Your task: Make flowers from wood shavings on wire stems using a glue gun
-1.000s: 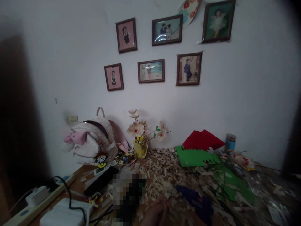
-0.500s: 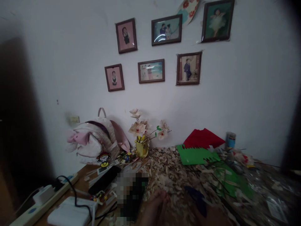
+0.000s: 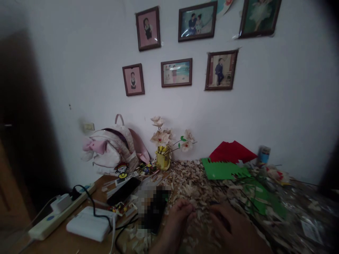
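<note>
My left hand [image 3: 180, 220] is closed low in the middle, its fingertips pinched together over the litter of pale, dry petal-like scraps [image 3: 189, 183]. Whatever sits in that pinch is too small and dim to make out. Just to the right, my right hand [image 3: 234, 227] has its thumb and forefinger apart, and nothing shows between them. A sliver of a dark blue object [image 3: 215, 203] peeks out beyond its fingertips; most of it is hidden behind the hand. Left of my left hand lies a dark, partly blurred-out phone-like object [image 3: 158, 211].
At the back stand a yellow pot [image 3: 163, 160] of pale handmade flowers and a backpack [image 3: 111, 148]. Green sheet [image 3: 222, 170], red sheet [image 3: 231, 151] and a can [image 3: 264, 155] are at right. A power strip [image 3: 63, 215], white box [image 3: 88, 224] and cables occupy the left.
The dark blue object, visible at my right hand before, is now mostly covered by that hand, which has come further into view. The camera has tilted down and turned slightly left.
</note>
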Available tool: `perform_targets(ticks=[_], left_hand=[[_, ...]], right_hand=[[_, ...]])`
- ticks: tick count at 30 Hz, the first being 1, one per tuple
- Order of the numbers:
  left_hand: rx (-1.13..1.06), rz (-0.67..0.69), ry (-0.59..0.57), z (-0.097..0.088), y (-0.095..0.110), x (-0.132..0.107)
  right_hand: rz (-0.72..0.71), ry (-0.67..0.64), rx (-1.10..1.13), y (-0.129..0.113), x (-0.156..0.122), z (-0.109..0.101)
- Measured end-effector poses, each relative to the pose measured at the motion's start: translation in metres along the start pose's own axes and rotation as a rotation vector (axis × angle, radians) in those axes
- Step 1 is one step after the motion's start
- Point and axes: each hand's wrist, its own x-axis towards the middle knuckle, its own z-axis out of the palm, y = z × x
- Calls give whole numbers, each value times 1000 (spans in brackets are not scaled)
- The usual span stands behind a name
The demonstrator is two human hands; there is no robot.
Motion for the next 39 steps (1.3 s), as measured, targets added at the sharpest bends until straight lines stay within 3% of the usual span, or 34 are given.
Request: perform_targets(ticks=[3,8,13,19,23,26,29,32,39], left_hand=[[-1,-2,-26,2,2,-4],[-29,-11,-112,6,1,-9],[-42,-13,-135,7,-1,-8],[-17,58,-49,1,2,-1],[36,121,-56,16,19,2],[114,198,-86,44,44,3],[93,321,-127,70,62,3],[25,347,-124,82,61,3],[-13,327,-129,78,44,-2]], right_hand=[[-20,37,125,-18,14,15],[83,47,456,-9,23,38],[112,105,627,-13,25,40],[216,98,894,-12,22,41],[276,51,1076,-15,24,34],[278,102,1271,-25,29,21],[207,132,1309,-36,32,6],[168,155,1266,-44,30,-5],[207,217,1238,-54,17,-13]])
